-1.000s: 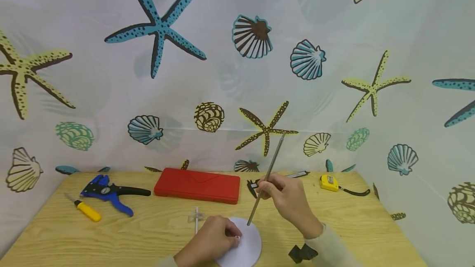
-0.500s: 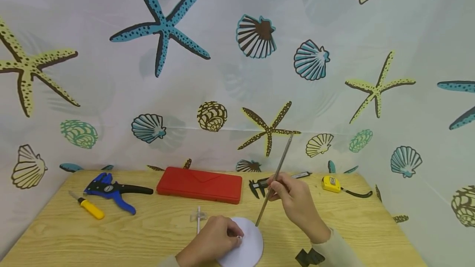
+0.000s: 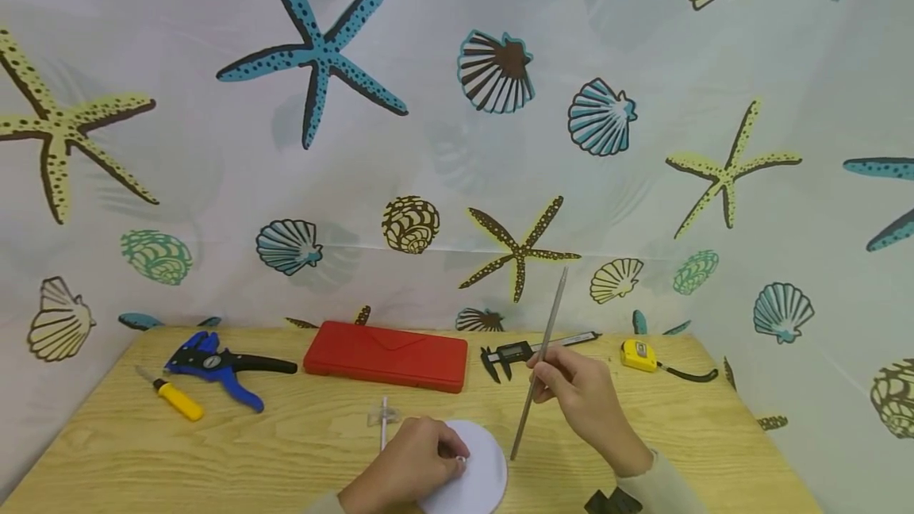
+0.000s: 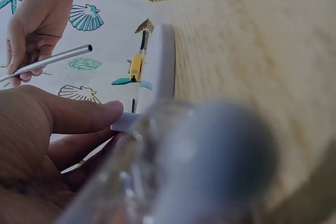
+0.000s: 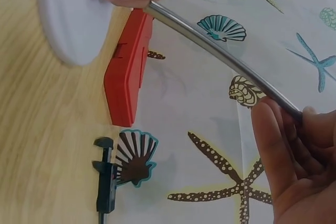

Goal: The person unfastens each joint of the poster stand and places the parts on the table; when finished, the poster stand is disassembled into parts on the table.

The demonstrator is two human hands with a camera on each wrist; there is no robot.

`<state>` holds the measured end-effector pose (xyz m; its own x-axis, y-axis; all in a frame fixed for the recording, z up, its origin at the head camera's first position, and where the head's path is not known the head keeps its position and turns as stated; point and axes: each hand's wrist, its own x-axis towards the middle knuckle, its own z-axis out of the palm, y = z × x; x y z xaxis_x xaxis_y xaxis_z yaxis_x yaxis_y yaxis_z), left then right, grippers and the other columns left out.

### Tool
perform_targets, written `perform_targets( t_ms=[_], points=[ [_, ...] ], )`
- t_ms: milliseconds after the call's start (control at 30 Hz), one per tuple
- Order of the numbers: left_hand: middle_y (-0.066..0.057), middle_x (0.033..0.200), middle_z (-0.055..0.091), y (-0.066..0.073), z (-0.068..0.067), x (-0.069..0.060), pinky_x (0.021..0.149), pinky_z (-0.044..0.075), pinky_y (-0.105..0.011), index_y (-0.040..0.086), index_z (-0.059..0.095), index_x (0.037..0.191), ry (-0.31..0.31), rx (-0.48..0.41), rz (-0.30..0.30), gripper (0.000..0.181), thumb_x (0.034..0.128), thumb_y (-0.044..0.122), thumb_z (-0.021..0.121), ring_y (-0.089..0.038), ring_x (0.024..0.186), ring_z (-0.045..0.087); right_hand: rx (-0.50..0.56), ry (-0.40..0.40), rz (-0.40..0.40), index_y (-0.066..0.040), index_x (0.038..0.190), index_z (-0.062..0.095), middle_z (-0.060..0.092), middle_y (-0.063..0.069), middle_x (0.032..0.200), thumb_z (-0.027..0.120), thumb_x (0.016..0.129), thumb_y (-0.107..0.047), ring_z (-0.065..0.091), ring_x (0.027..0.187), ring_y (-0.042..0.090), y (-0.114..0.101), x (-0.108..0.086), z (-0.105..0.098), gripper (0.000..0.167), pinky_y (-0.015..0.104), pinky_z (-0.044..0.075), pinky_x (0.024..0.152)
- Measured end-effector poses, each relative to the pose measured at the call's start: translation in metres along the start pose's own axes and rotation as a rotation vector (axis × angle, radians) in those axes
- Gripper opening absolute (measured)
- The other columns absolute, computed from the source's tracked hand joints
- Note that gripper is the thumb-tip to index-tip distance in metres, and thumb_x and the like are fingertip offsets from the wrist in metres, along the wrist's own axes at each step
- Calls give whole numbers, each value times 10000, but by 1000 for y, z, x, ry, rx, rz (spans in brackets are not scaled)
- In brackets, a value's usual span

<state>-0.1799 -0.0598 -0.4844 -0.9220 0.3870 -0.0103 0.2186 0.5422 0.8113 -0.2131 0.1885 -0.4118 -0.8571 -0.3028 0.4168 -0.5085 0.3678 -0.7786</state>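
Note:
My left hand point(image 3: 410, 462) pinches a short white stub point(image 4: 122, 123) that stands up from the middle of a round white base point(image 3: 487, 482). The base rests on the table, partly covered by that hand. Between thumb and fingers, my right hand point(image 3: 581, 395) holds a slim metal tube point(image 3: 525, 412), tilted with its upper end leaning right. In the head view the tube's lower end appears just right of the base's edge. An open, hollow tube end shows in the left wrist view. The right wrist view has the tube point(image 5: 210, 45) slanting toward the left hand.
Behind lie a red case point(image 3: 385, 355), a caliper point(image 3: 512, 352) and a yellow tape measure point(image 3: 638, 354). Blue-and-black pliers point(image 3: 214, 363) and a yellow-handled knife point(image 3: 180, 401) lie left. A white rod point(image 3: 384, 411) with a clear piece stands beside the left hand.
My right hand has shifted right and slightly down with the metal tube, whose lower end has gone from over the white base to beside it. My left hand keeps its pinch.

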Motion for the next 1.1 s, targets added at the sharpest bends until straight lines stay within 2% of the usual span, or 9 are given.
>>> perform_targets(
  t_ms=[133,433,767,1100],
  points=[
    [51,803,735,0,0,0,621,499,-227,91,808,883,4,3,0,92,804,81,764,-39,726,590,5,-36,47,-11,992,688,720,127,802,586,1022,-146,698,655,87,4,-5,-3,172,296,614,620],
    [55,803,734,1,1,0,624,498,-223,94,807,878,6,5,2,85,805,85,764,-34,728,590,-9,-119,232,-21,972,703,723,118,778,656,975,-109,689,627,99,6,-13,-5,100,302,610,602],
    [43,790,731,1,1,-2,617,486,-209,91,806,872,31,2,35,89,796,72,764,-25,710,575,33,-224,336,22,976,687,711,145,752,613,1008,-142,696,625,165,16,-17,-6,183,300,608,602],
    [55,798,721,1,0,0,628,497,-224,95,805,885,-1,2,-17,87,811,83,759,-52,734,587,74,-284,375,80,992,673,697,151,747,609,1012,-153,670,620,142,25,-25,-3,242,314,606,593]
  ],
)
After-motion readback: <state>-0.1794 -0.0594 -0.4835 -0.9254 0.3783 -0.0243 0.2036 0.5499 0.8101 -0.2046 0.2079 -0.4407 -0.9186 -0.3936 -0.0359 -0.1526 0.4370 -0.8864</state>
